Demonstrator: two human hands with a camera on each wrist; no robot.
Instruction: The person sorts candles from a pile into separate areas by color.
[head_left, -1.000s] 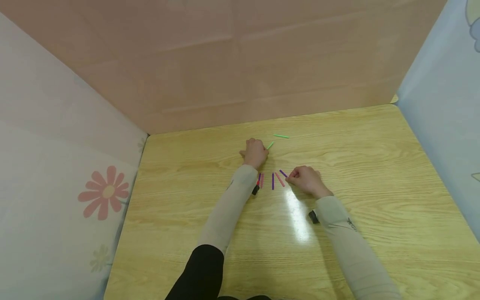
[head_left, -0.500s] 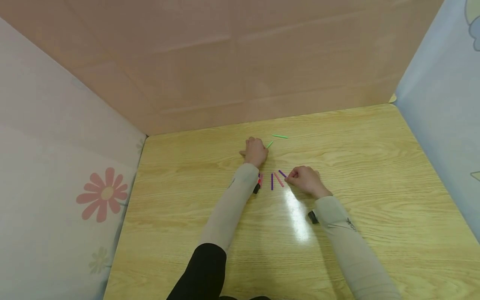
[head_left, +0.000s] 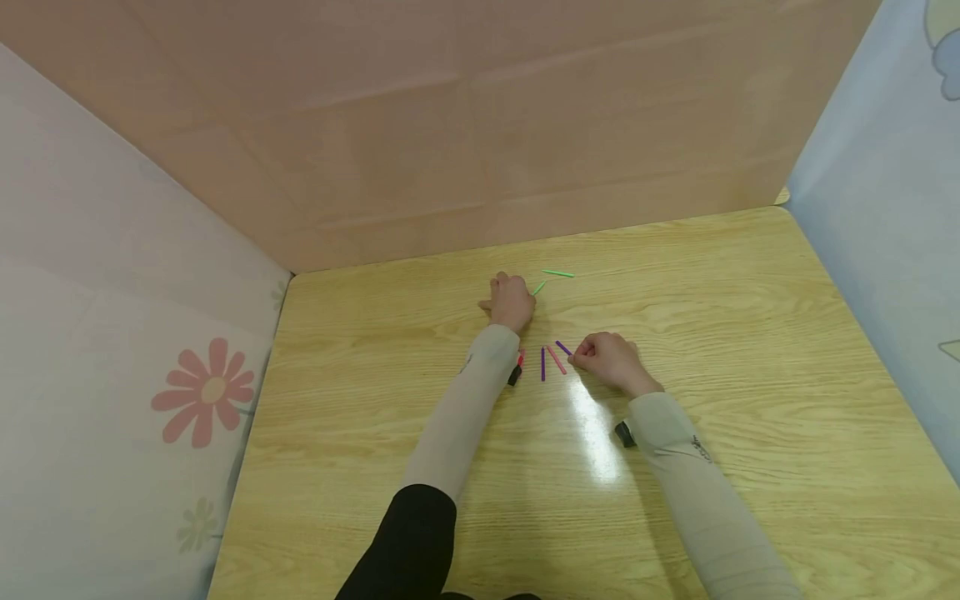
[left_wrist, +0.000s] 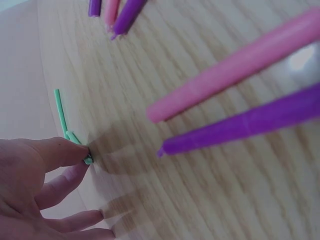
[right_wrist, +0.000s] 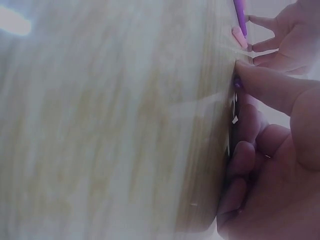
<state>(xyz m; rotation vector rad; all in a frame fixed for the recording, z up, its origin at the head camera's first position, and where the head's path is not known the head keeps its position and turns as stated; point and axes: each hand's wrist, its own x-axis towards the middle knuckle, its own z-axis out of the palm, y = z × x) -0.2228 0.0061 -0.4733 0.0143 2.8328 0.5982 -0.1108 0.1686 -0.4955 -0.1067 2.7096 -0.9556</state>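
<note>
My left hand (head_left: 512,302) is at the far part of the table, with thumb and index finger pinching the near end of a slim green stick (head_left: 539,288). A second green stick (head_left: 558,273) lies just beyond it, the two nearly meeting in the left wrist view. Closer to me, my right hand (head_left: 611,362) pinches the lower end of a slanted purple stick (head_left: 563,347) between thumb and index finger, low at the tabletop. Left of that lie a slanted pink stick (head_left: 556,360) and a straight purple stick (head_left: 543,364).
Another pink stick (left_wrist: 230,65) and purple stick (left_wrist: 240,122) lie beneath my left wrist; the sleeve (head_left: 480,392) mostly covers them in the head view. The wooden table (head_left: 345,375) meets a brown back panel (head_left: 480,150) and pale side walls.
Both hands stay almost still, each at its stick. The left sleeve shifts slightly right and hides the leftmost purple stick. The head view drifts a little.
</note>
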